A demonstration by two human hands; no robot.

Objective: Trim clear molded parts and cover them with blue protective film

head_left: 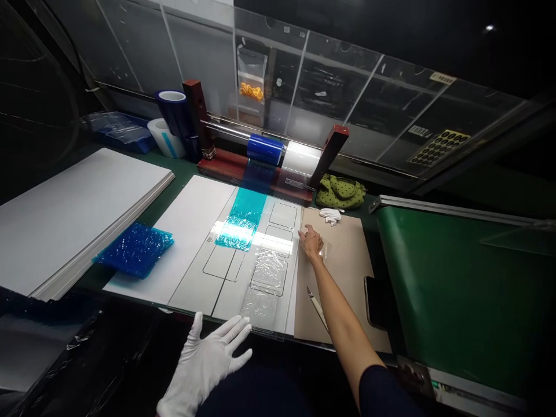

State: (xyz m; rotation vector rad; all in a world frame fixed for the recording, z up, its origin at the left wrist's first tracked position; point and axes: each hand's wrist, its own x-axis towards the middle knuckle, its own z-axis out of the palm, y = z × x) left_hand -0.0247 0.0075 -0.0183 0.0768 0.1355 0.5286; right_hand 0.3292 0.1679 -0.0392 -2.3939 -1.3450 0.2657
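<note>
Well, the bare right hand [311, 243] sits at the edge of a grooved white panel [226, 272], fingers together, though whether they pinch the clear film scrap [324, 250] under them cannot be told. The white-gloved left hand [204, 362] hovers just off the tabletop [182, 168], fingers spread apart, near wrinkled clear film [264, 284] lying on the panel. A craft knife [317, 307] lies on brown card [347, 278] beside the right forearm.

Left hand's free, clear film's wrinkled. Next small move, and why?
Probably smooth the wrinkled clear film flat on the outlined panel with the gloved left hand. That hand is open and free just beside the film's lower end, while the bare right hand rests at the panel's right edge.
</note>
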